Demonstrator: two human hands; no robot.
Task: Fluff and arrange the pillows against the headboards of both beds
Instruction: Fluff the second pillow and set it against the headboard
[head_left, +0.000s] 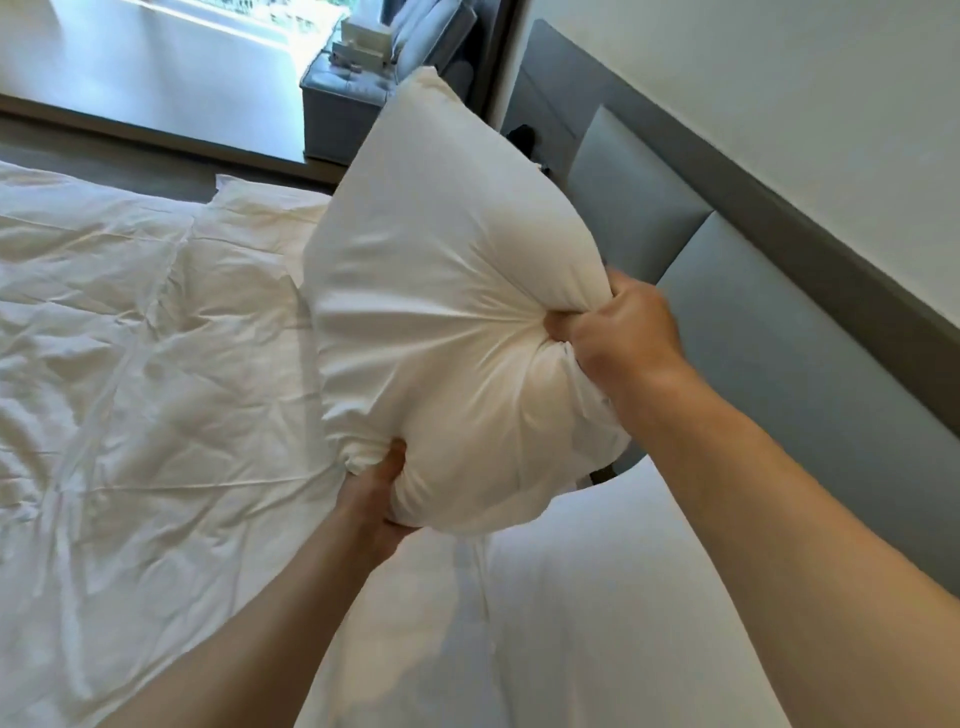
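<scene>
One white pillow (447, 291) fills the middle of the view, held up in the air above the bed (649, 597) and just in front of the grey padded headboard (769, 332); it is plump and rounded, its far corner pointing up and away, and its cover is drawn into radiating creases where it is gripped. Under it and to the left spreads a rumpled white duvet (130, 374), heavily wrinkled, with a second pillow (260, 208) lying flat on the bed beyond it, partly hidden behind the raised one. The smooth sheet near the headboard shows bare. The right hand (618, 332) grips the pillow's near right edge, its fingers (558, 325) curled tight and bunching a fold of the cover into the fist. The left hand (376, 493) supports the lower left corner from beneath, its fingers wrapped around and under the stuffing and mostly hidden, thumb pressed against the cloth. Far back, a grey upholstered bench (353, 98) stands by the bright window (156, 57) with small pale boxes (363, 39) on top; any writing on them is too blurred to read.
</scene>
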